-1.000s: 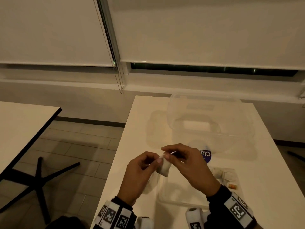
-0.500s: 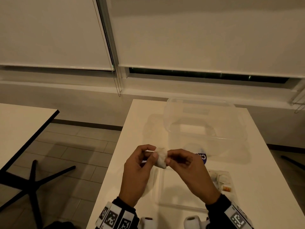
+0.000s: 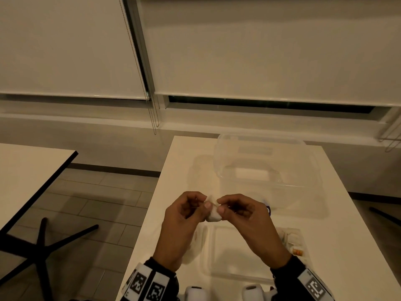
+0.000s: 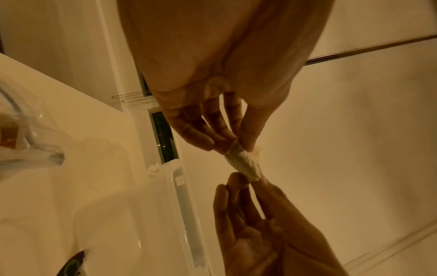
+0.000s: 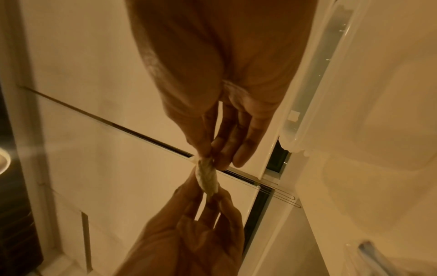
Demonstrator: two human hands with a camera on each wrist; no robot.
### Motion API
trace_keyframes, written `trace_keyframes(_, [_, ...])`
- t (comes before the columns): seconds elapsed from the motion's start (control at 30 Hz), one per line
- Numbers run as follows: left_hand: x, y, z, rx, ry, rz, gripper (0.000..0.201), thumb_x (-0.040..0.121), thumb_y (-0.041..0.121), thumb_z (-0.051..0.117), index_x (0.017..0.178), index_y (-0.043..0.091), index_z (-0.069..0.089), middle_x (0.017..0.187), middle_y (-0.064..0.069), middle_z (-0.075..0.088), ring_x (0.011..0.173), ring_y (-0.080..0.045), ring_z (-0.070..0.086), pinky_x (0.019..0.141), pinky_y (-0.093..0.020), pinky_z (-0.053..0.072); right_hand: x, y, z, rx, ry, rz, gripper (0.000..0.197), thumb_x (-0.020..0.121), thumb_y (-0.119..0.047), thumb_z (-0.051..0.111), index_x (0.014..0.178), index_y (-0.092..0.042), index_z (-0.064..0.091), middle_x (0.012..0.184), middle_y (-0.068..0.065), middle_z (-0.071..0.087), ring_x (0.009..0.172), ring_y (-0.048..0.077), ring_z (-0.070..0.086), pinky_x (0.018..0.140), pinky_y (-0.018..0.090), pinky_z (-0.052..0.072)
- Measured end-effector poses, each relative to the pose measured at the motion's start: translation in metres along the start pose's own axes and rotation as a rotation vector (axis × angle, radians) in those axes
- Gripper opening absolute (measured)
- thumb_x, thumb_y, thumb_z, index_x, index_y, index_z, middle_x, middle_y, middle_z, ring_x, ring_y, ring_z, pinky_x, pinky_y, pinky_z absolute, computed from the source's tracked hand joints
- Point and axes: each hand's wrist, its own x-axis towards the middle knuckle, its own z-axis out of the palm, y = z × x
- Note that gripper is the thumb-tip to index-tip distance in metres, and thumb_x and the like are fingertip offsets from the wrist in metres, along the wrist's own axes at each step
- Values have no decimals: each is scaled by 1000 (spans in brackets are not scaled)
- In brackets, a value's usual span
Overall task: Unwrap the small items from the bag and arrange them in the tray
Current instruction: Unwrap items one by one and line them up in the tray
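Note:
A small item in white wrapping (image 3: pixel 213 211) (image 4: pixel 243 164) (image 5: pixel 207 177) hangs in the air between my two hands, above the near end of the white table (image 3: pixel 351 253). My left hand (image 3: pixel 200 206) pinches one end of it with thumb and fingers. My right hand (image 3: pixel 220 206) pinches the other end. Below the hands lies a shallow clear tray (image 3: pixel 230 276) on the table. A clear bag (image 3: pixel 293 242) with small wrapped items, one orange, rests to the right of the tray.
A large clear plastic box (image 3: pixel 264 166) stands at the far end of the table, with a round blue-and-white label (image 3: pixel 268 208) in front of it. A second table (image 3: pixel 28 170) and a black chair base (image 3: pixel 41 242) are to the left.
Both hands, still holding the wrapped item, have turned it a little; the right fingers have shifted along its top end. The head view has tilted slightly.

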Motion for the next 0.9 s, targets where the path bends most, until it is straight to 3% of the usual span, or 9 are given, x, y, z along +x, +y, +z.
trace_keyframes(0.17, [3,-3,-1,114,22,42,9,88,17,71,97,17,70,88,-2,75,82,-17,72,75,-32,56,-2,-3,-2,-125,32,-30,16,87,-6,70,93,-21,72,87,-4,73,77,13,70,73,21,54])
trace_keyframes(0.3, [0,-6,3,226,-10,117,15,87,27,70,101,24,66,90,3,73,88,-15,72,82,-30,59,-6,0,2,-358,25,-110,17,88,-12,70,96,-26,66,88,-15,69,84,7,68,76,16,56])
trace_keyframes(0.4, [1,-7,5,208,-38,110,17,90,27,65,106,24,63,97,5,72,94,-17,70,85,-33,58,-7,0,2,-307,21,-91,18,87,-14,72,96,-27,64,88,-15,68,82,9,69,76,19,56])
trace_keyframes(0.57, [2,-6,4,134,-43,103,17,89,29,63,106,27,63,99,0,70,92,-22,67,80,-35,57,-4,-5,-2,-100,45,-38,18,86,-11,73,96,-19,60,88,-4,68,73,15,70,71,23,55])
trace_keyframes(0.73, [5,-8,7,5,-10,42,17,90,25,62,104,14,62,93,-10,66,84,-24,62,81,-42,51,-4,-2,-6,-233,14,-127,16,84,-5,74,87,-20,69,91,-9,66,80,15,69,75,18,55])
trace_keyframes(0.83, [4,-7,10,52,-29,85,19,91,25,60,103,10,60,93,-9,66,85,-21,63,81,-35,53,-4,1,-5,-233,41,-119,6,85,-20,74,87,-24,76,93,-14,65,87,10,68,75,12,53])
trace_keyframes(0.9, [4,-7,11,124,-39,125,16,94,25,63,103,12,60,93,-4,68,88,-17,67,81,-31,55,-4,0,-5,-245,58,-107,14,83,-37,69,88,-25,76,92,-15,64,88,7,67,74,11,52])
